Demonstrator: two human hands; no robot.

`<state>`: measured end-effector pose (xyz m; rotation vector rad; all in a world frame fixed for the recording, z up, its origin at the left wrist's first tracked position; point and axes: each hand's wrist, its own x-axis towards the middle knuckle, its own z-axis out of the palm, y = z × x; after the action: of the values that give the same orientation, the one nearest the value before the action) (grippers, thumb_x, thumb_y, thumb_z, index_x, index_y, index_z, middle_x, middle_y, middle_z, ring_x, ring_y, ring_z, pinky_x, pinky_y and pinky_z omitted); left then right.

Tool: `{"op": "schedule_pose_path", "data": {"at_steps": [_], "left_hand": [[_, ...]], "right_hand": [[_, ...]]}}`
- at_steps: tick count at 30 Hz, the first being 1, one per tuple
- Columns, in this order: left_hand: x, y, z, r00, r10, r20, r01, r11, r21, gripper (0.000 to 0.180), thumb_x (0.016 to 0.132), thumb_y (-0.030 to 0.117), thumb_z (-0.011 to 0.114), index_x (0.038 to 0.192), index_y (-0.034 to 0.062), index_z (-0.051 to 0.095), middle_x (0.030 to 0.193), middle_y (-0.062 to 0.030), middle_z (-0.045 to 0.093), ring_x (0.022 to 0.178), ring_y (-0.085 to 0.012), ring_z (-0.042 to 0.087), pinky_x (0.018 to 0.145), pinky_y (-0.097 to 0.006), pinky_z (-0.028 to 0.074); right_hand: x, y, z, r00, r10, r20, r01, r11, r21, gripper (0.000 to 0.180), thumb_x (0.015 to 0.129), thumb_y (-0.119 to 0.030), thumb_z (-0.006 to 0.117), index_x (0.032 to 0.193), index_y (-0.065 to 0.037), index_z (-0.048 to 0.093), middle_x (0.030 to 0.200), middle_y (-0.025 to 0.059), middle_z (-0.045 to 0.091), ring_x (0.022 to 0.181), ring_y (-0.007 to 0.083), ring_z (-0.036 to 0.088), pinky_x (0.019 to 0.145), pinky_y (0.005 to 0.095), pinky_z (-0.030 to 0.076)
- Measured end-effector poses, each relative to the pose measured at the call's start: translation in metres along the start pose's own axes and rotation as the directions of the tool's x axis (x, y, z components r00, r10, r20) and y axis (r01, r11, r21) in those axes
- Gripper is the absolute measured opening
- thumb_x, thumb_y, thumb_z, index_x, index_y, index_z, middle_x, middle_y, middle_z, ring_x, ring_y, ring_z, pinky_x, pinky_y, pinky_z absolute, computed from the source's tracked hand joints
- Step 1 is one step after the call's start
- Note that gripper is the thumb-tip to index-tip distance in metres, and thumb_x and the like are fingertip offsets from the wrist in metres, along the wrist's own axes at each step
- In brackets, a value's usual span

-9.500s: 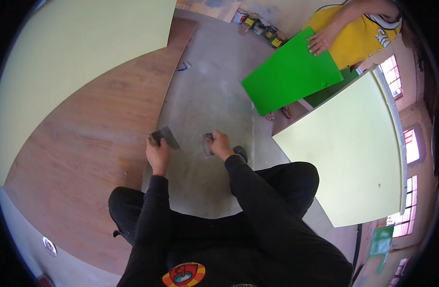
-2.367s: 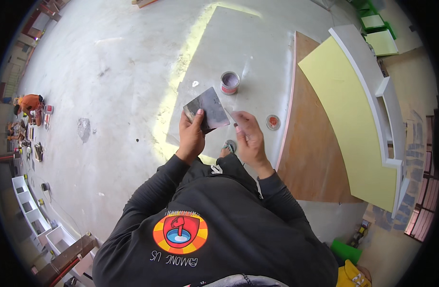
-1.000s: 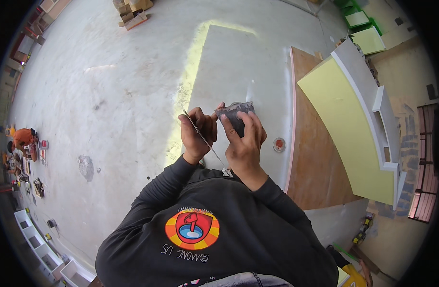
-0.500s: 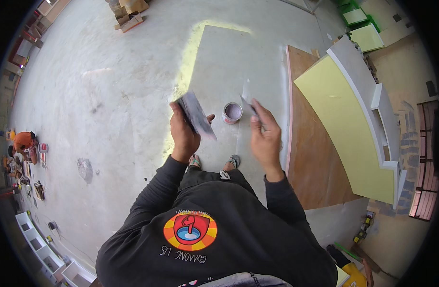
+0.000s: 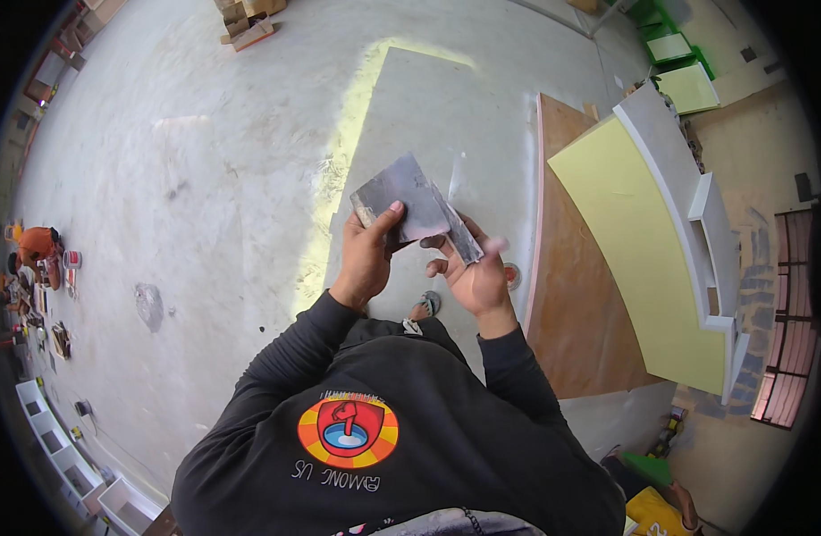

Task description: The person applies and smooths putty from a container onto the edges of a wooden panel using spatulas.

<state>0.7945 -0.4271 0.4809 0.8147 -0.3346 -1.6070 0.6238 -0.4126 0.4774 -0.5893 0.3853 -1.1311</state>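
My left hand (image 5: 364, 259) grips a square, flat grey plate (image 5: 407, 198) smeared with putty, its thumb lying on top. In my right hand (image 5: 478, 281) is a thin, narrow putty scraper (image 5: 460, 234), tilted and held between thumb and fingers. The scraper's edge meets or overlaps the plate's right edge; whether they touch I cannot tell. A small round thing with a reddish rim (image 5: 512, 275) shows partly beside my right hand, on the floor. The open can of grey putty is out of sight, seemingly behind my hands and the plate.
Right of me lies a brown wooden board (image 5: 580, 330), with a curved pale-yellow panel (image 5: 643, 259) over it. A yellow sprayed line (image 5: 348, 134) marks the concrete floor. One person in orange (image 5: 40, 246) crouches far left; another in yellow (image 5: 656, 511) is at lower right. Cardboard boxes (image 5: 248, 22) stand ahead.
My hands have come together, bringing the scraper to the plate. The plate has turned to show its flat face. The putty can has gone from sight.
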Motion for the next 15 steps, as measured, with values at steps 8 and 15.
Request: {"op": "schedule_pose_path", "data": {"at_steps": [8,15], "left_hand": [[0.002,-0.007,-0.014,1.0,0.022,0.02,-0.025,0.985,0.169,0.017,0.09,0.011,0.065,0.102,-0.0021,0.064,0.093,-0.0063,0.068,0.083,-0.0132,0.065,0.075,-0.03,0.055],[-0.001,-0.008,-0.016,0.994,0.107,0.037,-0.113,0.913,0.392,0.019,0.092,0.013,0.064,0.099,-0.0048,0.066,0.089,-0.0055,0.069,0.075,-0.0091,0.064,0.068,-0.026,0.054]], "right_hand": [[-0.004,0.009,0.018,0.89,-0.445,-0.104,0.024,0.272,-0.962,0.032,0.097,-0.02,0.058,0.112,0.008,0.061,0.095,0.0149,0.07,0.091,0.0198,0.068,0.075,0.0297,0.052],[-0.005,0.02,0.014,0.773,-0.635,0.007,0.151,0.173,-0.973,0.023,0.094,-0.012,0.061,0.109,0.006,0.064,0.086,0.0153,0.072,0.08,0.0217,0.07,0.069,0.0316,0.052]]}}
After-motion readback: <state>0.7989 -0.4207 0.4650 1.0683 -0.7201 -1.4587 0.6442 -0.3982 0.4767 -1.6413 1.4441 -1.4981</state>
